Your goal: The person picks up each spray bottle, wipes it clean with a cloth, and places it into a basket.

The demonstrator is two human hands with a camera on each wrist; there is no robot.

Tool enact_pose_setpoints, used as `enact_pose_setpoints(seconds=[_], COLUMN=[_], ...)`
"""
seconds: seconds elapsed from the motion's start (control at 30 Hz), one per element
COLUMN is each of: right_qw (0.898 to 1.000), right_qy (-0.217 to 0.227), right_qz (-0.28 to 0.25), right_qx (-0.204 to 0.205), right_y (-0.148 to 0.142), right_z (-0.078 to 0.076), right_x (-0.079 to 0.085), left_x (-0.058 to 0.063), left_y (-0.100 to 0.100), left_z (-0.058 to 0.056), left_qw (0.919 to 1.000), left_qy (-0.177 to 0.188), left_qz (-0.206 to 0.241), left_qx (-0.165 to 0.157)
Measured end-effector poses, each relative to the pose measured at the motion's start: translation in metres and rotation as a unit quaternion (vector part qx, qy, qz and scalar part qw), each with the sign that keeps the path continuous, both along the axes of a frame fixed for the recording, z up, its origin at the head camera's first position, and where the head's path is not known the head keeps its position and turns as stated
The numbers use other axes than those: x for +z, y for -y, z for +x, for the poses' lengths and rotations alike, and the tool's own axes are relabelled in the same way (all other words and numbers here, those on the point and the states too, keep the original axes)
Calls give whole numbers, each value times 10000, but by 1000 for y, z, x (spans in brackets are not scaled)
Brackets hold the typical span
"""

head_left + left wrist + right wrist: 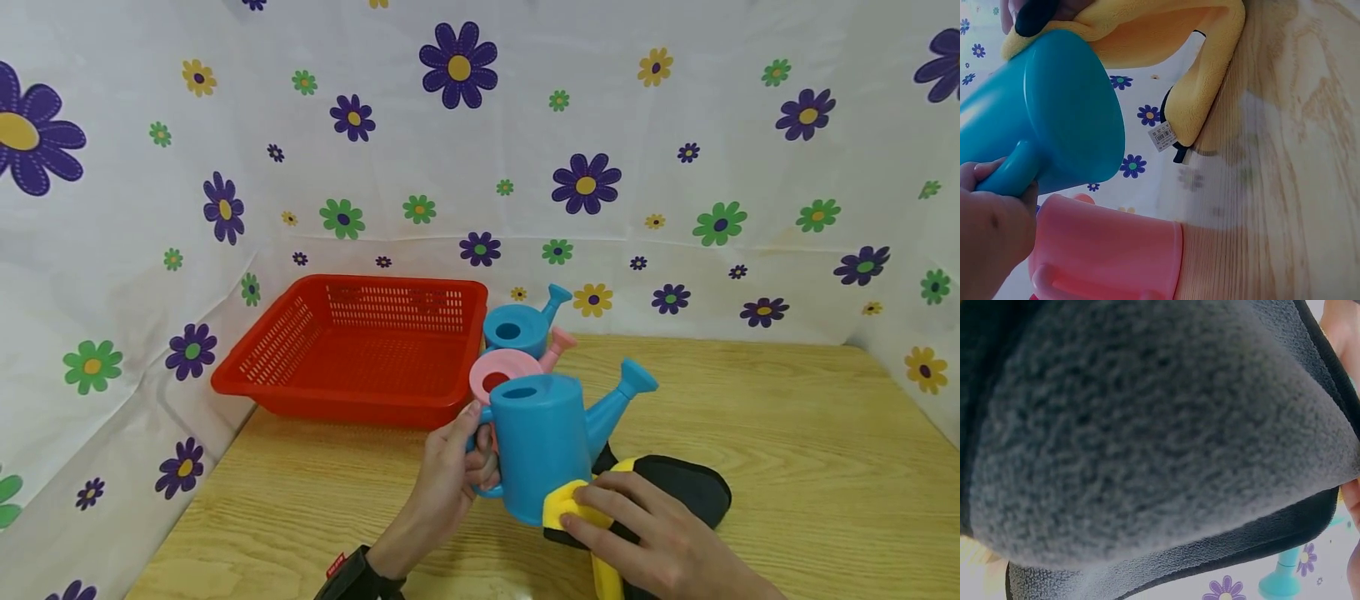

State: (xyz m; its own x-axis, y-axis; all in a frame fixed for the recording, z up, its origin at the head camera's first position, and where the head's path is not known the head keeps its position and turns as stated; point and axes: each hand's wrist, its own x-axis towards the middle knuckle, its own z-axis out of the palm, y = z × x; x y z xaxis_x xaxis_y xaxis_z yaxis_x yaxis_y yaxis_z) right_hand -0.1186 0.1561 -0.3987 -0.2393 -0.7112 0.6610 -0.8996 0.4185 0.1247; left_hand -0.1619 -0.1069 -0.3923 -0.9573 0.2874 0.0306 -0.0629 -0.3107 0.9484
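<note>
One blue watering can (pixel 540 442) is held clear of the wooden table (pixel 810 417) by the left hand (pixel 453 458), whose fingers are curled round its handle; its spout is pointed to the right. A yellow and dark grey cloth (pixel 686 482) is held by the right hand (pixel 656 533) under bent fingers, and a yellow fold of it is pressed against the can's lower body. By the cloth's edge a white label (pixel 1163 135) is shown in the left wrist view. Behind the raised can, a pink watering can (pixel 1104 244) is partly hidden, and beyond that a second blue watering can (pixel 534 332) is seen, with a red basket (pixel 360 406) placed to their left
</note>
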Motion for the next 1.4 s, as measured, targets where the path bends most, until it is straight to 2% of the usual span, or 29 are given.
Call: enact_pose_setpoints(seconds=[0.1, 0.23, 0.4, 0.57, 0.83, 1.0, 1.4], right_qw=[10000, 9998, 9980, 9957, 9922, 9888, 9856], right_qy=[40, 30, -300, -524, -578, -680, -364], right_qz=[-34, -170, -540, -698, -988, -1134, -1321], right_qx=[-39, -61, -112, -327, -496, -689, -986], right_y=[-1, -2, -1, 0, 0, 0, 0], right_z=[-1, -3, -7, -8, -10, -12, -10], right_x=[2, 4, 6, 6, 7, 8, 11], left_x=[-1, -3, -5, -7, -13, -16, -17], left_y=[0, -1, -3, -2, -2, -2, -2], left_z=[0, 0, 1, 3, 6, 5, 11], left_qw=[9999, 9996, 9987, 9976, 9969, 9965, 9964], left_qy=[-54, 49, 205, 164, 300, 228, 220], left_qz=[-92, -223, -294, -319, -396, -320, -304], left_qx=[-101, -165, -368, -584, -617, -744, -767])
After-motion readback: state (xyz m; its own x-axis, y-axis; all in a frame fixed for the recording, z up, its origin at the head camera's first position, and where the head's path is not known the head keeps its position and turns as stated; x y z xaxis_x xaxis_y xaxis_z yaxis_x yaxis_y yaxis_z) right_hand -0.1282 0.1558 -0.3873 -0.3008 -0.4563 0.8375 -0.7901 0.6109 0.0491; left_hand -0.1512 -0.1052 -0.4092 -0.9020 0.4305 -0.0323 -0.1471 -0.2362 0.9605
